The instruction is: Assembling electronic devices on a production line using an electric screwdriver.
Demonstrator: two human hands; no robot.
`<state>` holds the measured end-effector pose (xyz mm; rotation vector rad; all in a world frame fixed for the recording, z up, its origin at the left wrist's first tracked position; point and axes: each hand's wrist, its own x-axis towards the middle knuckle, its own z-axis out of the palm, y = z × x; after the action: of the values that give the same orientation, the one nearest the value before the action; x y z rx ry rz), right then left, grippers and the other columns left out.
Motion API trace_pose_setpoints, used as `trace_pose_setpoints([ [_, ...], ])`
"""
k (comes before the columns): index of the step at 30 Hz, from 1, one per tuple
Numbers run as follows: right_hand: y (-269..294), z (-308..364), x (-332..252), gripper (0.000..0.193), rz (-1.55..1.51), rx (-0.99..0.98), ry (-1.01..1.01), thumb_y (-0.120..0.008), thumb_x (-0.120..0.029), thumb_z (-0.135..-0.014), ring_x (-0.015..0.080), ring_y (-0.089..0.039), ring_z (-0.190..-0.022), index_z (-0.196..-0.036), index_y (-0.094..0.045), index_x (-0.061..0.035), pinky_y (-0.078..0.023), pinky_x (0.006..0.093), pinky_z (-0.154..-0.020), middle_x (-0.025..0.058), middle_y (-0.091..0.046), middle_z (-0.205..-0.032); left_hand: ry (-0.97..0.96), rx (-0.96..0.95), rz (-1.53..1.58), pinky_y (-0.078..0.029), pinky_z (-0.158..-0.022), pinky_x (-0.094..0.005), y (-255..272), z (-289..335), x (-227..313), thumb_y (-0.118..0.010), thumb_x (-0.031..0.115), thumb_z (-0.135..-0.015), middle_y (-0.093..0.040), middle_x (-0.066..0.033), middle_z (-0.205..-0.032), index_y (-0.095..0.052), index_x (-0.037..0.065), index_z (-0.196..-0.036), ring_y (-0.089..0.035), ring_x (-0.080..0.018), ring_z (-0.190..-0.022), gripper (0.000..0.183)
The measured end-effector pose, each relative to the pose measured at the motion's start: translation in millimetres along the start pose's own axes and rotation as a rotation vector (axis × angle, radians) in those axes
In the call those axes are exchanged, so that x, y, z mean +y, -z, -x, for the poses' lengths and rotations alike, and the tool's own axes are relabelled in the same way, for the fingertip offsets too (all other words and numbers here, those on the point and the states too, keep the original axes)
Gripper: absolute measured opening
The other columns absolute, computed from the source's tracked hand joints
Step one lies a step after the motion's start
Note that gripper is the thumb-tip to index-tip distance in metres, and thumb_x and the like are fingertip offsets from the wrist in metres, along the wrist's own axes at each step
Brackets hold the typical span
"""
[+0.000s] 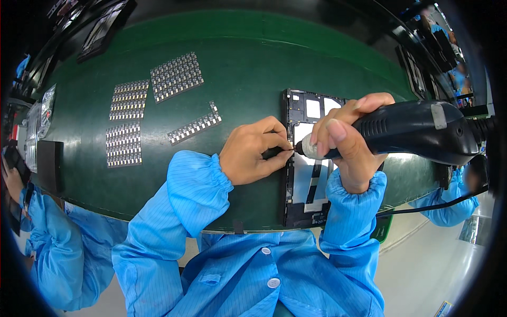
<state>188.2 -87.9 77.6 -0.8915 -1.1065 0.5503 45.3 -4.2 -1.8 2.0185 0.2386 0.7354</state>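
Around our work, three panels of small circuit boards lie flat to our left: a large tilted panel (177,77) farthest off, an upper panel (129,99) beside it, and a lower panel (124,144) just below that. Nearer us, a broken-off L-shaped board strip (195,130) sits between these and our left sleeve (198,185). Past them, toward the desk's left end, we see a clear plastic bag (46,112) and a black block (50,166), with a co-worker's blue sleeve (58,264) close by.

Our black device frame (302,182) lies on the right half of the green desk (248,79), its lower end close to the near edge. Our right hand (348,142) is wrapped around a black electric screwdriver (417,132), held sideways so that its body and our fingers cover much of the frame's right side. Our left hand (251,150) has thumb and forefinger pinched together at the bit's tip, over the frame's left rail; we cannot tell whether they grip a small part.

A black cable (433,208) crosses beyond the near edge on the right. Bare desk runs from the L-shaped board strip to the frame and opens widely beyond both, toward the far side.
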Motion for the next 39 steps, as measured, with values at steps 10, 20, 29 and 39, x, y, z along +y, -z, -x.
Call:
trace_pose_setpoints([
  [10, 0, -2, 5, 0.038, 0.012, 0.036, -0.028, -0.067, 0.009, -0.075, 0.0142, -0.058, -0.052, -0.102, -0.044, -0.0018, -0.049, 0.0251, -0.050, 0.0090, -0.058, -0.062, 0.686, -0.060, 0.280, -0.045, -0.049, -0.0239, 12, -25, 1, -0.072, 0.005, -0.075, -0.064, -0.0081, -0.067, -0.067, -0.003, -0.083, -0.057, -0.0086, -0.055, 0.013],
  [20, 3, -1, 15, 0.035, 0.054, 0.017, -0.064, -0.068, 0.009, -0.074, 0.0132, -0.061, -0.056, -0.101, -0.048, -0.0005, -0.050, 0.0238, -0.052, 0.0098, -0.061, -0.066, 0.549, -0.007, 0.264, -0.047, -0.052, -0.0258, 2, -23, -12, -0.075, 0.015, -0.073, -0.064, -0.0086, -0.062, -0.067, -0.003, -0.073, -0.059, -0.0102, -0.057, 0.019],
  [29, -2, 0, 10, 0.035, 0.169, -0.062, -0.060, -0.065, 0.006, -0.077, 0.0175, -0.055, -0.049, -0.099, -0.041, -0.0067, -0.050, 0.0316, -0.051, 0.0088, -0.054, -0.062, 0.533, 0.004, 0.275, -0.049, -0.054, -0.0264, 0, -22, -13, -0.076, 0.014, -0.072, -0.065, -0.0101, -0.063, -0.067, -0.002, -0.072, -0.061, -0.0120, -0.058, 0.018],
  [39, -9, 4, 16, 0.037, 0.237, -0.125, -0.034, -0.063, 0.009, -0.076, 0.0155, -0.054, -0.052, -0.097, -0.038, -0.0069, -0.048, 0.0267, -0.050, 0.0089, -0.052, -0.064, 0.522, 0.008, 0.214, -0.049, -0.054, -0.0269, 7, -22, -9, -0.076, 0.011, -0.070, -0.065, -0.0117, -0.064, -0.067, -0.002, -0.071, -0.063, -0.0136, -0.059, 0.015],
])
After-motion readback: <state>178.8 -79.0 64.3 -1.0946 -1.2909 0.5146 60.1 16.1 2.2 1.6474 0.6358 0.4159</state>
